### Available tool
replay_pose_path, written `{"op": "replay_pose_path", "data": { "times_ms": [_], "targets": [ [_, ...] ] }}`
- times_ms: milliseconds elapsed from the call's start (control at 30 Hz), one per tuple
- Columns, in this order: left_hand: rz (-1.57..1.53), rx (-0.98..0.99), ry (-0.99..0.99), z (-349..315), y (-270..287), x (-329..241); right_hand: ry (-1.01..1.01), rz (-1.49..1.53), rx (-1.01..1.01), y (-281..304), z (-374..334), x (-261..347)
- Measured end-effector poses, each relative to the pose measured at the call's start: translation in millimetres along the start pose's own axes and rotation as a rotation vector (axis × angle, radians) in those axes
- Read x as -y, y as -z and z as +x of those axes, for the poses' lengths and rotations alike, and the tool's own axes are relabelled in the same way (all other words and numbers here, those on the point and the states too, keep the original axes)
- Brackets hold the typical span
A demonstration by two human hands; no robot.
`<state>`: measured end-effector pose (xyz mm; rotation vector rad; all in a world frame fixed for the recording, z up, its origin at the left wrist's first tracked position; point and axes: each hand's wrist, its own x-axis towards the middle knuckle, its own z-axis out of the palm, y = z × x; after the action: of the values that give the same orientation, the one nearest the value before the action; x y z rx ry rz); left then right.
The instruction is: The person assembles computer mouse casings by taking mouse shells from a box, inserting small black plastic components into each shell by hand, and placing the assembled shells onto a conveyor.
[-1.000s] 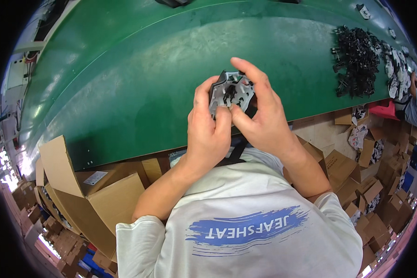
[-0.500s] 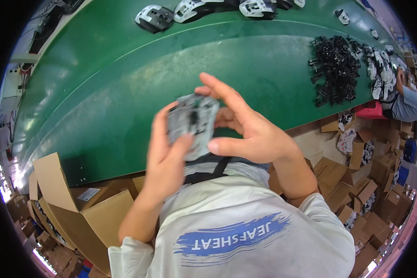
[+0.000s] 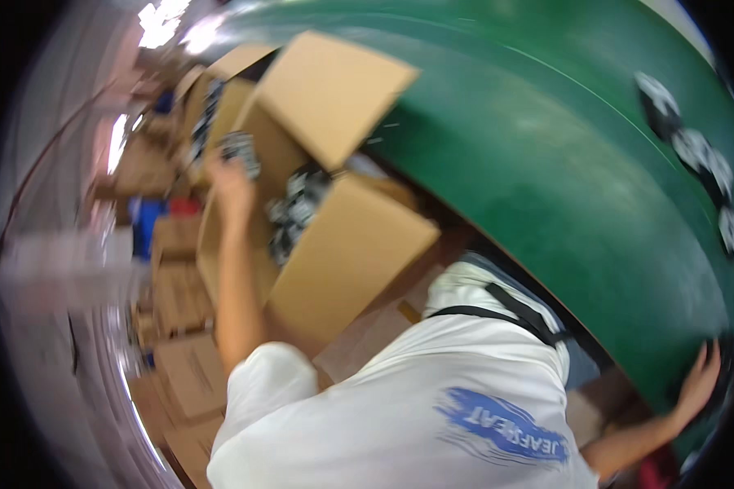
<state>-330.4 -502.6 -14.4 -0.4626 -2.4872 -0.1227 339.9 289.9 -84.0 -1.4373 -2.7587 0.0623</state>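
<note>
My left hand (image 3: pixel 232 191) is closed on a grey plastic part (image 3: pixel 240 153) with cut-outs, blurred by motion. It holds the part over the opening of a cardboard box (image 3: pixel 347 253) whose flaps stand up. Inside that box lie several black-and-grey plastic parts (image 3: pixel 296 213). Far off at the right, my right hand (image 3: pixel 698 381) rests low over the green table (image 3: pixel 497 163), fingers stretched and apart, beside dark parts (image 3: pixel 722 371) at the picture's rim. The hand's far side is hard to make out there.
Black-and-white shells (image 3: pixel 693 151) stand in a row along the table's far side. Behind the open box, more cardboard boxes (image 3: pixel 183 293) are stacked, with a blue bin (image 3: pixel 147 224) among them. The table edge runs diagonally past my waist.
The view has swung left. My hands have parted: the left has carried the grey part over to the box, while the right has let go and reached out toward the dark parts.
</note>
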Motion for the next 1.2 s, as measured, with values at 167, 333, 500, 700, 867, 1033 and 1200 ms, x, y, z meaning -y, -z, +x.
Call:
{"op": "replay_pose_path", "data": {
  "times_ms": [167, 333, 500, 700, 867, 1033, 1200],
  "targets": [
    [0.151, 0.348, 0.630, -91.4, 11.1, 76.1, 0.062, 0.288, 0.064, -30.0, 33.9, 52.3],
    [0.220, 0.807, 0.760, -127.9, 0.2, 75.5, 0.134, 0.375, 0.134, -25.8, 57.7, 94.3],
    [0.004, 0.462, 0.540, -50.5, -7.2, 40.5, 0.200, 0.496, -0.012, -25.4, 48.3, 125.6],
    [-0.933, -0.037, 0.195, 112.1, -23.1, -163.8, 0.421, 0.377, -0.143, -1.0, 8.5, 190.2],
    [-1.023, 0.330, -0.478, 168.2, -26.9, -382.4, 0.188, 0.599, -0.209, 5.9, -8.5, 225.5],
    [-0.804, 0.595, -1.003, 161.4, -90.7, -559.8, 0.151, 0.580, -0.270, 11.0, -11.3, 223.4],
    [-0.514, 0.662, -1.369, 156.6, -137.8, -634.3, 0.089, 0.581, -0.271, 22.4, -13.9, 221.2]
  ]
}}
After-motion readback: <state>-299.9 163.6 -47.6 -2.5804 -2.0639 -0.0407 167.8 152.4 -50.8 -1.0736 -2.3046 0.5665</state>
